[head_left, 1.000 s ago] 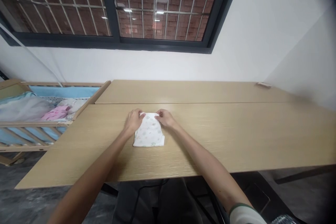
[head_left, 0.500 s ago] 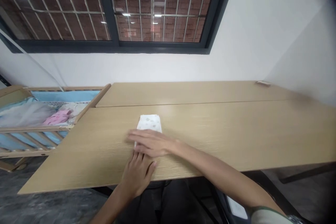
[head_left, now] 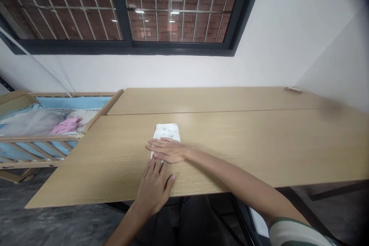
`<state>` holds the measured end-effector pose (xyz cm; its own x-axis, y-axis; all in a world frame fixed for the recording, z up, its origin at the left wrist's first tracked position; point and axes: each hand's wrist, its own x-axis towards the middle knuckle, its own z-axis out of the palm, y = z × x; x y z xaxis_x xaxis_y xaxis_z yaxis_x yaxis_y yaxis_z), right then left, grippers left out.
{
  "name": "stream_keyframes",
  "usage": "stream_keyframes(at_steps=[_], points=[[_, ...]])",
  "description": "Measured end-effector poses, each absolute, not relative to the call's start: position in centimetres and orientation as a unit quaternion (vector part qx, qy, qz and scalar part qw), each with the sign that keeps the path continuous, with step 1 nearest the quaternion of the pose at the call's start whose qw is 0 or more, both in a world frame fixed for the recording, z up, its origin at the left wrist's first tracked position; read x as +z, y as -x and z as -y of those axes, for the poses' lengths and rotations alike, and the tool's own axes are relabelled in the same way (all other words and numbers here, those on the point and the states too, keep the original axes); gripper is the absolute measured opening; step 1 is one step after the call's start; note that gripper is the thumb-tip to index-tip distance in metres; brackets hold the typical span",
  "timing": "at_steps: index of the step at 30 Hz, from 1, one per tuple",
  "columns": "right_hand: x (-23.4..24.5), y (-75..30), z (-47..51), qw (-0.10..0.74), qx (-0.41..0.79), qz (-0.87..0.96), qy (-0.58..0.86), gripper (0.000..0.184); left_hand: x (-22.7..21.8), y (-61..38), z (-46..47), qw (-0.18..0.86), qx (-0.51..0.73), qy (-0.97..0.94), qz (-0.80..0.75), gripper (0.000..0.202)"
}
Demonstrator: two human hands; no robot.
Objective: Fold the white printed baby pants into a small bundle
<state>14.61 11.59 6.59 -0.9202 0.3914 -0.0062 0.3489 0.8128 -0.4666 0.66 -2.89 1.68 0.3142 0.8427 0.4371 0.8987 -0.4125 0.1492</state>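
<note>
While the right hand lies flat, fingers spread, pinning the folded cloth, the left hand rests open, fingertips at its near edge.

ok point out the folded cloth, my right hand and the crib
folded cloth (head_left: 168, 130): head view, its far end, not covered by the hand
right hand (head_left: 167, 151): head view, back of the hand, flat on the cloth
crib (head_left: 40, 137): head view, near wooden top rail

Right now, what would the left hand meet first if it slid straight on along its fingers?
Probably the right hand, flat on the folded cloth, just beyond the left hand.
</note>
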Motion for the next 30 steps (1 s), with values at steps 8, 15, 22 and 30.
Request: stream_keyframes(at_steps=[8,15,22,30], points=[[5.2,-15.0,-16.5,0.049,0.190,0.955,0.222,0.061,1.3,-0.5,2.6,0.063,-0.225,0.810,0.538,0.062],[5.2,-15.3,-19.3,0.038,0.158,0.958,0.235,0.068,1.4,-0.4,2.5,0.060,-0.229,0.813,0.532,0.063],[5.0,-15.6,-21.7,0.065,0.151,0.944,0.286,0.067,1.5,-0.2,2.5,0.064,-0.228,0.815,0.529,0.061],[6.3,-17.3,-20.8,0.163,0.043,0.931,0.325,0.058,1.2,1.7,0.7,0.040,-0.250,0.825,0.505,0.041]])
